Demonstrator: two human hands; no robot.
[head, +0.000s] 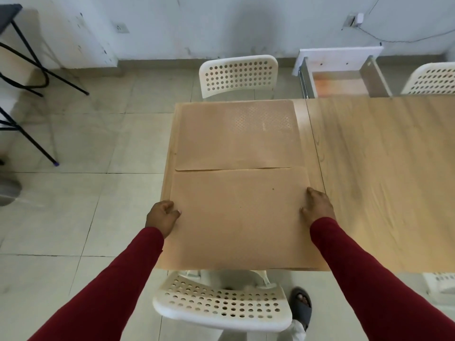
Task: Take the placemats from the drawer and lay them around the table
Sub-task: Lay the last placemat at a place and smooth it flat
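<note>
Placemats come first: 2 tan ones lie on the left end of the wooden table [381,168]. The near placemat [241,217] sits at the table's near edge, its long axis running left to right, square with the table end. The far placemat [236,134] lies just beyond it, same orientation, and their facing edges meet or slightly overlap.

The left hand [161,216] pinches the near mat's left edge with curled fingers, thumb on top. The right hand [318,205] rests on its right edge with fingers fairly straight, seemingly pressing it flat.

By my reading, 2 places are laid and the second is only being squared up. The long stretch of table to the right is bare, so more mats remain to be laid. The open drawer [339,82] stands beyond the table; whether it holds more is hard to tell. White chairs [237,75] face both laid places.
</note>
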